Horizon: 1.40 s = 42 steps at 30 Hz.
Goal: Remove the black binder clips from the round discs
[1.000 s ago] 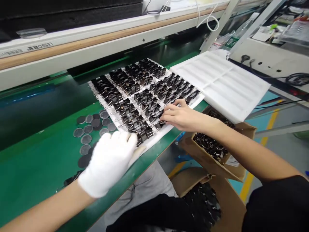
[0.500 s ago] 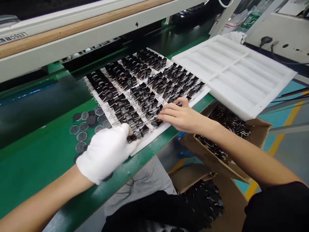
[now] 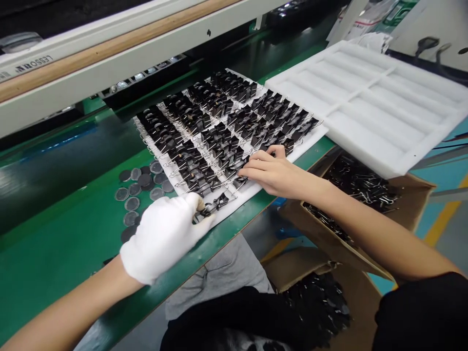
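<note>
Rows of black binder clips [image 3: 219, 141] with silver wire handles stand in a white foam tray [image 3: 234, 204], with dark round discs among them. My left hand [image 3: 168, 229], in a white glove, is at the tray's near left corner. Its thumb and fingers close on the end binder clip [image 3: 216, 204] of a row. My right hand [image 3: 268, 170], bare, reaches over the near edge of the tray. Its fingers bend together over the binder clips [image 3: 239, 181] at the end of the neighbouring row; its thumb is mostly hidden.
Loose round discs [image 3: 132, 204] lie on the green table [image 3: 54, 234] at left. A white foam sheet with long hollows [image 3: 380, 92] adjoins the tray at right. Below the table edge are cardboard boxes [image 3: 415, 200] of binder clips. A machine beam [image 3: 146, 58] crosses behind.
The view has shifted, so the tray sits slightly further right. A small gap now shows between the clip at my left hand and its row. My right hand has hardly moved.
</note>
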Each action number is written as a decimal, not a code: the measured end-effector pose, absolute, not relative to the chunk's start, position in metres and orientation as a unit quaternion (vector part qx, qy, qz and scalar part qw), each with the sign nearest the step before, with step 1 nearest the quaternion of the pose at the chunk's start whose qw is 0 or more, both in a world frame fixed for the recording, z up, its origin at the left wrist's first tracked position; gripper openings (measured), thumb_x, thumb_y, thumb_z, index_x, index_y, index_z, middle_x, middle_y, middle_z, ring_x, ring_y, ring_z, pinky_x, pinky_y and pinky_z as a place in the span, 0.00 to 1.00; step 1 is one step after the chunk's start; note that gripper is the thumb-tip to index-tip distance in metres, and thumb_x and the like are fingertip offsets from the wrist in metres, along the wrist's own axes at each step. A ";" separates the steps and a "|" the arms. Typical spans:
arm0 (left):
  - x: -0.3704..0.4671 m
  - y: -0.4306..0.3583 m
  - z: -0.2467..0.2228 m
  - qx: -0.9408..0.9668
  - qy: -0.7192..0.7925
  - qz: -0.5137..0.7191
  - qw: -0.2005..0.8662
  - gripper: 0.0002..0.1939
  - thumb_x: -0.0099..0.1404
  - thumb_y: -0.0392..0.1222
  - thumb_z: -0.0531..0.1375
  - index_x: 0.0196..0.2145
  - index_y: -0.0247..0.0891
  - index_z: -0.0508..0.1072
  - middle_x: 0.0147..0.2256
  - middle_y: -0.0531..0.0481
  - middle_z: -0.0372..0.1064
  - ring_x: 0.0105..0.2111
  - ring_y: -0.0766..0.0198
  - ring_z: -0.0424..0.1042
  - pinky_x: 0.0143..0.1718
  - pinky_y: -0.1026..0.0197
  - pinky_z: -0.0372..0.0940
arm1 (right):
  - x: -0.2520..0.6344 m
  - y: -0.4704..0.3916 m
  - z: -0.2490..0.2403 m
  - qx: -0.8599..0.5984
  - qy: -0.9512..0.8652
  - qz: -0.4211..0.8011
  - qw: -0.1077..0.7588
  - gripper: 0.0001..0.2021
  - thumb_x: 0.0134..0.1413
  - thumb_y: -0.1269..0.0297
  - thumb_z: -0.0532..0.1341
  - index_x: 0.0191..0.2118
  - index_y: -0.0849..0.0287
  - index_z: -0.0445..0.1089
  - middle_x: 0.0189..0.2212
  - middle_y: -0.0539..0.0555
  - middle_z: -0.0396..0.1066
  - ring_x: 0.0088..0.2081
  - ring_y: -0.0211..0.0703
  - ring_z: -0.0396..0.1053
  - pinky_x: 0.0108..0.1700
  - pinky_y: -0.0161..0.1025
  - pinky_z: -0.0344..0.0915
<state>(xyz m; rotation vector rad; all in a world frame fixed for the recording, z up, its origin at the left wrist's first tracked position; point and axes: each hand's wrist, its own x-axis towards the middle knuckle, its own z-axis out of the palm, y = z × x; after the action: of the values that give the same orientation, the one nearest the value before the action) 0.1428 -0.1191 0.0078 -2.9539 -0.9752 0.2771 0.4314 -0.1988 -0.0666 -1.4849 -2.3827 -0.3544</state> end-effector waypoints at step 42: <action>0.265 -0.124 -0.010 -0.984 -0.159 -0.034 0.079 0.16 0.74 0.38 0.51 0.36 0.31 0.77 0.34 0.35 0.77 0.39 0.48 0.78 0.38 0.51 0.60 | 0.502 -0.224 -0.073 -0.588 -0.746 -0.182 0.254 0.11 0.73 0.66 0.58 0.42 0.52 0.79 0.45 0.51 0.83 0.46 0.47 0.78 0.47 0.50 0.57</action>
<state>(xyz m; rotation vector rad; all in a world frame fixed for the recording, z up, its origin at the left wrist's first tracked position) 0.2648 -0.1237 -0.0096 -2.9429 -0.4754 -0.1032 0.5025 -0.2240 -0.0729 -1.5987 -2.0261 -0.4934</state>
